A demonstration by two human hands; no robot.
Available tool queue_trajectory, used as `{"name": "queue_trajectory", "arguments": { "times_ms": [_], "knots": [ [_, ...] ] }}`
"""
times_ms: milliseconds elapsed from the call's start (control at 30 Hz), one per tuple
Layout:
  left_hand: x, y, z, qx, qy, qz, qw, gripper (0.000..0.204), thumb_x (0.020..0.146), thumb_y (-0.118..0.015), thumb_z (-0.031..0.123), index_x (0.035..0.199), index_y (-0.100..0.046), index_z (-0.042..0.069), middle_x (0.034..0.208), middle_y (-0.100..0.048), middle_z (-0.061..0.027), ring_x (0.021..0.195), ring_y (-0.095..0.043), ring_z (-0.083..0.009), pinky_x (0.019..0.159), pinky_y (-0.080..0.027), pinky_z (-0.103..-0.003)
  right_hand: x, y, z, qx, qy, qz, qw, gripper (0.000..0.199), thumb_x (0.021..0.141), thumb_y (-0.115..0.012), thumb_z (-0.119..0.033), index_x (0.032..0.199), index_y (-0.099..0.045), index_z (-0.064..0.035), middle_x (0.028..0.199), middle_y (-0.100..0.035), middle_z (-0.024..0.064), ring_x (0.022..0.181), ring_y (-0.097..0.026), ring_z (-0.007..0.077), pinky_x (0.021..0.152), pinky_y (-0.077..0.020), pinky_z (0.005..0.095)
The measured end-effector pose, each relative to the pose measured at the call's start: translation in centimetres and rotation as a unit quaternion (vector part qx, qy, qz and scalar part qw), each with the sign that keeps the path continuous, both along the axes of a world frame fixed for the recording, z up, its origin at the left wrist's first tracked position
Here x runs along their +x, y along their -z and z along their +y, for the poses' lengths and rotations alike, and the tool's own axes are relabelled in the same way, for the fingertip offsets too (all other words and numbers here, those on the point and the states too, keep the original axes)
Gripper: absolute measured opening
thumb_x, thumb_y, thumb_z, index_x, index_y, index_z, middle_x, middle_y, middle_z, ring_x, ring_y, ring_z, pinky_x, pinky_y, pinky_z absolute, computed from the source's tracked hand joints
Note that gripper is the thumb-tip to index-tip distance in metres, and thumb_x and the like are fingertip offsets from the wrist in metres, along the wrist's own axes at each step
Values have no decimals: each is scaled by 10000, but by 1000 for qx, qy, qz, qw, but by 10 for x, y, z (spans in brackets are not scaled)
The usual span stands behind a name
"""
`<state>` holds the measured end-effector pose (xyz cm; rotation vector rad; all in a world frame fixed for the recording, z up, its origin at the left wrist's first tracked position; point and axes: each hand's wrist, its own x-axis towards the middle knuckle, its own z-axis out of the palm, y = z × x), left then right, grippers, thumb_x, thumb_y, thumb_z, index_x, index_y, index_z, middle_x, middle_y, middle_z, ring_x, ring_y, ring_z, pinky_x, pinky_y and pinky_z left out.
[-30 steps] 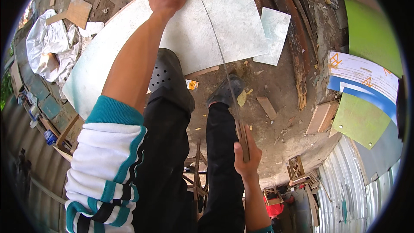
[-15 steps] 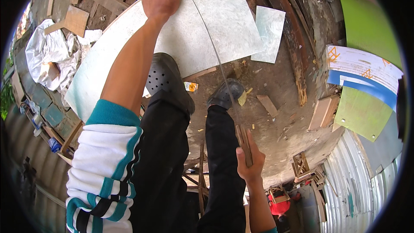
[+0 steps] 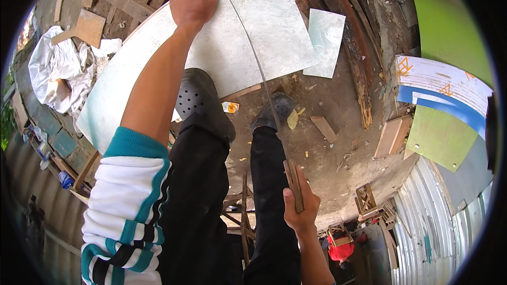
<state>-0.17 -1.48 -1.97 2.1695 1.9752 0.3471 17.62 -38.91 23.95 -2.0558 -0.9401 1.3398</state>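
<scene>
My left hand (image 3: 191, 1) presses flat, fingers spread, on a large pale grey-green sheet (image 3: 232, 53) lying over wood scraps. My right hand (image 3: 300, 206) is closed around the wooden handle of a hand saw (image 3: 293, 182). Its thin blade (image 3: 248, 37) runs up and away across the sheet toward my left hand. My left shoe (image 3: 198, 97), a dark perforated clog, stands on the sheet's near edge. My right shoe (image 3: 274, 110) is on the dirt beside the blade.
A smaller pale offcut (image 3: 325, 42) lies right of the sheet. Rough timber (image 3: 348, 47) and wood scraps lie beyond. Green and blue-white panels (image 3: 443, 111) lean at right by corrugated metal (image 3: 438, 221). Crumpled white plastic (image 3: 55, 71) is at left. A wooden stand (image 3: 243, 216) is below my legs.
My left hand has shifted slightly down and right on the sheet as the view tilted. My right hand with the saw handle has moved a little lower. Both grips are unchanged.
</scene>
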Motion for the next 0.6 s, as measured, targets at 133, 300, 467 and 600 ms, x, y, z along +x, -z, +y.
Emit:
{"name": "queue_trajectory", "arguments": {
  "times_ms": [133,300,467,600],
  "knots": [
    [5,1,2,10,13,-9,1000,455,1011,-476,408,1342,-559,108,1422,-550,-179,1233,-558,-369,1079,-361,-531,-15,60,71,5,-13,-11,1000,523,964,-648,-157,1435,-508,21,1079,-721,249,945,-747,293,774,-561,332],
    [-2,-7,0,-84,-31,4,996,435,1011,-482,392,1348,-563,129,1426,-550,-174,1233,-560,-362,1081,-361,-527,-7,57,88,-60,13,37,997,523,962,-653,-176,1427,-517,20,1021,-727,242,874,-747,281,732,-551,335],
    [0,-7,-3,-4,20,-23,1000,422,1016,-476,388,1343,-584,145,1431,-555,-138,1243,-555,-362,1092,-356,-523,3,-9,9,-2,-11,17,1000,546,955,-636,-127,1424,-469,98,1295,-652,239,1149,-679,321,879,-568,343],
    [0,-6,-2,1,32,-2,999,428,1021,-466,384,1361,-582,153,1435,-556,-113,1258,-547,-366,1105,-350,-521,-14,37,68,-61,-10,25,998,543,946,-646,-120,1428,-483,69,1257,-665,252,1119,-698,318,851,-576,347]
  ]
}}
